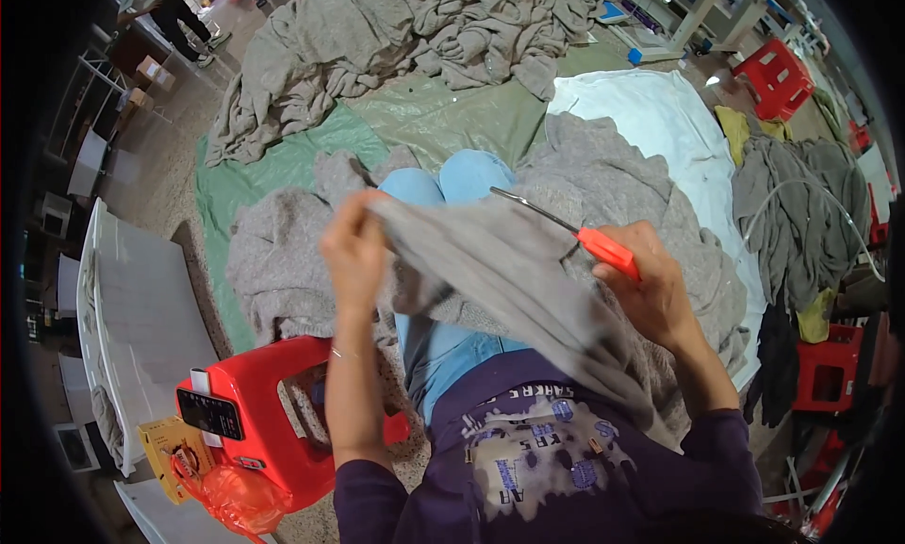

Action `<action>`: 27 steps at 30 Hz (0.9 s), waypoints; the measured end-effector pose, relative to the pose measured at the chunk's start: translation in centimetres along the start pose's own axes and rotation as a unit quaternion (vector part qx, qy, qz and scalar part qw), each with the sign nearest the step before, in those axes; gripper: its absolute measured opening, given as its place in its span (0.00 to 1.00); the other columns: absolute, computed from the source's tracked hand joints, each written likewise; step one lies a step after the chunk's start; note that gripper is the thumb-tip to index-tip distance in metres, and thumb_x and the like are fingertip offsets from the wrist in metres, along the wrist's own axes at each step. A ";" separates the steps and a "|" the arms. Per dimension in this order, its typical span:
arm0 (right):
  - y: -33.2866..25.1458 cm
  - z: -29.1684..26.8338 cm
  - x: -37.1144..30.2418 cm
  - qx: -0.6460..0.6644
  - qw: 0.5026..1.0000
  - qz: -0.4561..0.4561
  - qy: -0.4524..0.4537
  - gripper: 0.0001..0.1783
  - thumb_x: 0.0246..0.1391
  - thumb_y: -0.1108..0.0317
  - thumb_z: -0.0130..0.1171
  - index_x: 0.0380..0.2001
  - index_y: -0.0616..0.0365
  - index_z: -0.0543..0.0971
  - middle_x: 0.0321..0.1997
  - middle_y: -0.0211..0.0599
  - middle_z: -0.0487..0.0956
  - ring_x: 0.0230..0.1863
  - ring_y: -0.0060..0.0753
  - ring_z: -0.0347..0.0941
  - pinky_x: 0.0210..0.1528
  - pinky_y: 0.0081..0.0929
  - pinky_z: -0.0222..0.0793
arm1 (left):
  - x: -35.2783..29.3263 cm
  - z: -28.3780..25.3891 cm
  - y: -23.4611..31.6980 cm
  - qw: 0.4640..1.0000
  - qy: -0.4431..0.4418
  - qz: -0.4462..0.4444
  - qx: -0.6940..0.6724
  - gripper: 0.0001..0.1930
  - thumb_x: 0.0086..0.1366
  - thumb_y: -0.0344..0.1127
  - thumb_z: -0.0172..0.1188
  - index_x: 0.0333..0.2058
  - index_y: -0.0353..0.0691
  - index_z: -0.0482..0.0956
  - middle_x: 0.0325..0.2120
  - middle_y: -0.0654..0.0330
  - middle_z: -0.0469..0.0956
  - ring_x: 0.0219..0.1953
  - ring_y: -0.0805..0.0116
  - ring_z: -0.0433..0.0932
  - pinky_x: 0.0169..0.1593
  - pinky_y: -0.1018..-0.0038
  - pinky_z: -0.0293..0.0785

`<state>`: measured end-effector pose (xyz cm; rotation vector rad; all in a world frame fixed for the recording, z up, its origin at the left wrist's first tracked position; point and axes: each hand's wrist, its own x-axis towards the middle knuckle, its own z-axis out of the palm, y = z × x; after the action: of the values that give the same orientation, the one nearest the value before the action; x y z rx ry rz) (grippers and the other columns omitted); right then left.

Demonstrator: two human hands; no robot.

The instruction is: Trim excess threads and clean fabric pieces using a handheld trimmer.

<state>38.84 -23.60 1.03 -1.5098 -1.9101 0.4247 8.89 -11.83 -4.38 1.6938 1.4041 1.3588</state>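
My left hand (356,247) is closed on one end of a grey knitted garment (500,261), which is pulled across my lap and partly smeared by motion. The garment runs slantwise from that hand down to the right, past my right wrist. In my right hand (650,285) is a slim tool with a red-orange handle (608,252) and a long thin metal shaft; its exact kind is unclear. The shaft points up and left, over the garment. Beneath lie my knees in light blue trousers (415,184), with more grey knitwear (603,167) heaped on both sides.
A large pile of grey knitwear (349,44) lies ahead on a green sheet (452,115). To my left stands a red plastic stool (273,374) bearing a phone (209,412), with an orange plastic bag (247,502) beside it. Darker garments (801,214) hang at the right.
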 end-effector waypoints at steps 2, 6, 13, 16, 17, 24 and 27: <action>-0.7 -0.4 0.0 -0.019 0.995 0.077 -0.059 0.18 0.52 0.70 0.61 0.48 0.60 0.75 0.44 0.43 0.78 0.40 0.41 0.76 0.42 0.28 0.70 | 4.2 -4.1 -6.8 0.992 0.109 -0.037 -0.057 0.08 0.63 0.23 0.49 0.36 0.34 0.78 0.22 0.66 0.75 0.22 0.81 0.68 0.25 0.81 0.65; 1.0 1.8 -1.1 0.068 0.995 0.061 -0.044 0.20 0.53 0.70 0.61 0.51 0.56 0.75 0.52 0.44 0.77 0.48 0.40 0.76 0.48 0.25 0.69 | 7.6 -10.1 -14.2 0.950 0.281 -0.133 0.006 0.08 0.63 0.24 0.50 0.36 0.34 0.78 0.20 0.66 0.74 0.20 0.78 0.69 0.24 0.79 0.67; 0.8 3.4 -1.4 0.076 0.977 0.117 -0.159 0.37 0.46 0.71 0.67 0.61 0.51 0.65 0.60 0.42 0.71 0.58 0.43 0.70 0.54 0.29 0.69 | -2.1 -5.4 -18.9 0.954 0.239 -0.081 0.161 0.12 0.63 0.32 0.57 0.43 0.35 0.71 0.31 0.60 0.74 0.25 0.70 0.73 0.32 0.74 0.71; 1.2 3.4 -1.3 0.068 0.976 0.123 -0.168 0.42 0.42 0.71 0.69 0.62 0.52 0.63 0.62 0.41 0.69 0.60 0.45 0.67 0.56 0.31 0.68 | -8.2 -2.5 -13.0 0.964 0.212 -0.160 0.029 0.08 0.64 0.35 0.59 0.35 0.37 0.72 0.21 0.65 0.71 0.17 0.79 0.65 0.21 0.80 0.65; 1.4 3.5 -1.1 0.070 0.977 0.122 -0.163 0.43 0.40 0.71 0.70 0.62 0.52 0.63 0.63 0.41 0.68 0.61 0.45 0.67 0.57 0.31 0.68 | -9.6 -1.6 -8.3 0.952 0.128 -0.258 -0.106 0.11 0.62 0.36 0.60 0.24 0.37 0.73 0.18 0.69 0.68 0.21 0.79 0.65 0.25 0.77 0.61; 1.1 5.6 0.4 0.046 0.984 0.071 -0.159 0.39 0.44 0.70 0.67 0.61 0.54 0.64 0.62 0.46 0.68 0.60 0.47 0.67 0.57 0.32 0.67 | -14.2 -0.8 -2.9 0.957 -0.207 -0.008 0.204 0.13 0.56 0.36 0.66 0.31 0.31 0.77 0.34 0.60 0.78 0.37 0.76 0.72 0.37 0.77 0.69; 0.4 6.1 0.8 0.057 0.983 0.062 -0.162 0.33 0.49 0.70 0.63 0.59 0.56 0.67 0.58 0.48 0.71 0.58 0.48 0.69 0.55 0.32 0.68 | -12.1 -0.9 -3.9 0.953 0.010 -0.233 -0.194 0.08 0.64 0.28 0.54 0.40 0.32 0.75 0.34 0.61 0.78 0.35 0.74 0.75 0.38 0.76 0.72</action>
<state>35.00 -21.86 -3.44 -1.5638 -1.9989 0.8667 7.26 -22.09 -11.77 1.0181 1.3290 1.2719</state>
